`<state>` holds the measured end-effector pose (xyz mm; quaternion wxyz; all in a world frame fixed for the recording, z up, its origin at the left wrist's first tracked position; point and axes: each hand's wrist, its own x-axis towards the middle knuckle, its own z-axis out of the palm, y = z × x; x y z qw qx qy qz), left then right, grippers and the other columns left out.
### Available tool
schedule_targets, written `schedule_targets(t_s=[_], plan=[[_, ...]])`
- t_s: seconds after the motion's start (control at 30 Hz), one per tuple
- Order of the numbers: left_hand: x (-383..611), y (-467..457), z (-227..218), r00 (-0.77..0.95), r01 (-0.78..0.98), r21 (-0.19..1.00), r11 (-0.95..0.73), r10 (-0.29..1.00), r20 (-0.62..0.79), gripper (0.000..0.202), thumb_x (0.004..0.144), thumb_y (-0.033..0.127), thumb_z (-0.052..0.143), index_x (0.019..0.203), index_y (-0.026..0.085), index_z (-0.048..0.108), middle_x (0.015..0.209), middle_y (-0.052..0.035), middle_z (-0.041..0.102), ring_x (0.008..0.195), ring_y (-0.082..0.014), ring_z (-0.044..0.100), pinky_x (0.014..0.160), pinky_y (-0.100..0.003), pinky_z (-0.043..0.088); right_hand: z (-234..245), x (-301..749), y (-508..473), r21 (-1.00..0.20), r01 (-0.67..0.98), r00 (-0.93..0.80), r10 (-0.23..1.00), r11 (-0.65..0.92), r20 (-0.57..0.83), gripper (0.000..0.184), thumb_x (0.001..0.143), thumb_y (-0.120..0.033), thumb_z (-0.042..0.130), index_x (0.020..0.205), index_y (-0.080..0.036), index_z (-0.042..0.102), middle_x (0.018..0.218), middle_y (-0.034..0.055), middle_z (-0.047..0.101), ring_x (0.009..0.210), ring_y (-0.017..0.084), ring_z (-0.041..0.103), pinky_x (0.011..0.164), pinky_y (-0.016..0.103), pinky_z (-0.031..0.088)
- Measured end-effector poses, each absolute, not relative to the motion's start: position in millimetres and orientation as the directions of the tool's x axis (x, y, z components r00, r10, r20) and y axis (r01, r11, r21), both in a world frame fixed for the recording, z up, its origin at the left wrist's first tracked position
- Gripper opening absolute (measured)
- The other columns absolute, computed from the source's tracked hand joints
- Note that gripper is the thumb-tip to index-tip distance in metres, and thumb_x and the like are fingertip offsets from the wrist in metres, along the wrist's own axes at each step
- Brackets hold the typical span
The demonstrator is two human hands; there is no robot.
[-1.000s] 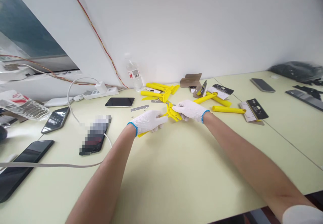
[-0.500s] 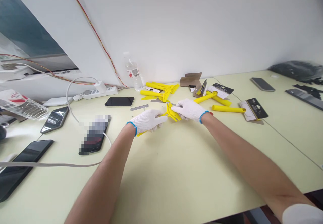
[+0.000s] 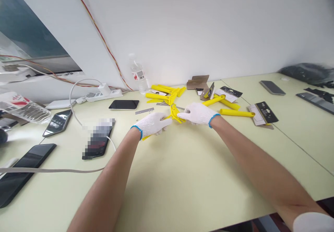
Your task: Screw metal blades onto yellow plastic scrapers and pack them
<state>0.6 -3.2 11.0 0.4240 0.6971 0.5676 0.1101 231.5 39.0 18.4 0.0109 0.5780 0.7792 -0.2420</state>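
The left hand point(image 3: 152, 125) curls shut around the yellow plastic scraper point(image 3: 174, 114), which lies crosswise between the two gloved hands, its long axis running left to right, while the right hand point(image 3: 198, 114) pinches its other end, nearly closed.

At eight o'clock a phone point(image 3: 99, 139) is pixelated (screen unreadable); at two, a dark heap point(image 3: 305, 72) blurs; the right glove point(image 3: 198, 114) hides part of a yellow tool point(image 3: 174, 114).

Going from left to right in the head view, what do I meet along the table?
Black smartphone → left hand → yellow plastic piece → right hand → yellow plastic handle → black-and-white packaging card
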Motion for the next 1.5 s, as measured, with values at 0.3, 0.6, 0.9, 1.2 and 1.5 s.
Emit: schedule_targets(t_s=[0.3,0.6,0.9,1.2,1.5], plan=[[0.9,-4.3,13.4,0.281,0.736,0.677,0.021,0.9,-0.334,0.032,0.104,0.043,0.064,0.117,0.015,0.069,0.109,-0.0079,0.07,0.09,-0.0163,0.068,0.079,-0.032,0.061,15.9,239.7,42.5,-0.441,0.882,-0.341,0.868,0.163,-0.362,0.036,0.089,-0.05,0.066,0.077,-0.017,0.074,0.072,0.0076,0.075,0.06,0.018,0.067,0.053,0.024,0.046],[0.4,-3.3,12.7,0.275,0.739,0.672,0.039,0.894,-0.354,0.032,0.104,0.043,0.064,0.12,0.015,0.069,0.111,-0.0084,0.07,0.091,-0.0167,0.069,0.08,-0.033,0.062,19.5,239.8,40.9,-0.495,0.855,-0.365,0.859,0.157,-0.359,0.03,0.091,-0.042,0.065,0.075,-0.017,0.07,0.077,0.0063,0.077,0.063,0.016,0.068,0.054,0.023,0.047],[1.5,-2.4,11.6,0.281,0.736,0.676,0.04,0.891,-0.358,0.034,0.104,0.043,0.064,0.123,0.015,0.068,0.117,-0.0096,0.07,0.097,-0.0185,0.069,0.085,-0.036,0.062,14.7,243.4,43.1,-0.647,0.757,-0.413,0.838,0.098,-0.356,0.029,0.094,-0.042,0.065,0.081,-0.017,0.069,0.077,0.0042,0.072,0.056,0.011,0.058,0.055,0.021,0.047],[-3.6,-0.7,10.4,0.302,0.7,0.714,0.031,0.892,-0.335,0.038,0.09,0.056,0.064,0.084,0.019,0.065,0.083,-0.0086,0.074,0.067,-0.0165,0.066,0.057,-0.025,0.05,14.7,239.5,41.3,-0.504,0.847,-0.376,0.862,0.17,-0.341,0.039,0.092,-0.054,0.064,0.075,-0.018,0.065,0.067,0.0041,0.068,0.053,0.013,0.056,0.051,0.024,0.039],[-4.5,7.7,-6.4,0.332,0.687,0.727,0.007,0.886,-0.323,0.041,0.092,0.06,0.059,0.085,0.02,0.061,0.088,-0.0052,0.075,0.06,-0.0121,0.062,0.057,-0.024,0.05,16.7,235.4,43.8,-0.32,0.924,-0.27,0.951,0.21,-0.153,0.05,0.101,-0.062,0.05,0.085,-0.017,0.066,0.087,0.0099,0.072,0.072,0.019,0.06,0.061,0.028,0.036]])
